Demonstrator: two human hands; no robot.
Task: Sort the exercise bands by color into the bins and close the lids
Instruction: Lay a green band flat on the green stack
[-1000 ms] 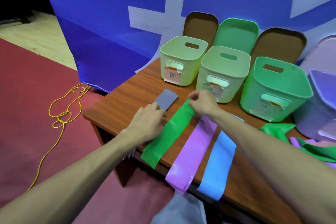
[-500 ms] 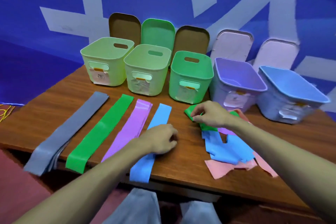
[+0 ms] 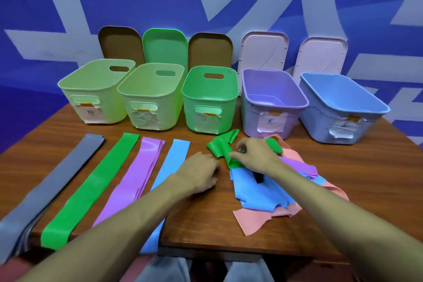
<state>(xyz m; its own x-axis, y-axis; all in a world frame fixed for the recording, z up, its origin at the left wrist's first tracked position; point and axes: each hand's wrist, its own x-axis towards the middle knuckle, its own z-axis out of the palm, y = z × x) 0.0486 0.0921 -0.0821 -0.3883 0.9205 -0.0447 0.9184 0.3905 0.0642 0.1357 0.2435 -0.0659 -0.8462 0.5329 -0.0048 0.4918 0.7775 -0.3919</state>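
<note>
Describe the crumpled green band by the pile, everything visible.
The crumpled green band is a thin, glossy, rubbery-looking strip, bright green, folded and twisted rather than flat. It lies on the wooden table in front of the green bin, its near end on the mixed pile of blue, pink and purple bands. The right hand pinches it between thumb and fingers. The left hand rests just beside it; contact unclear.
</note>
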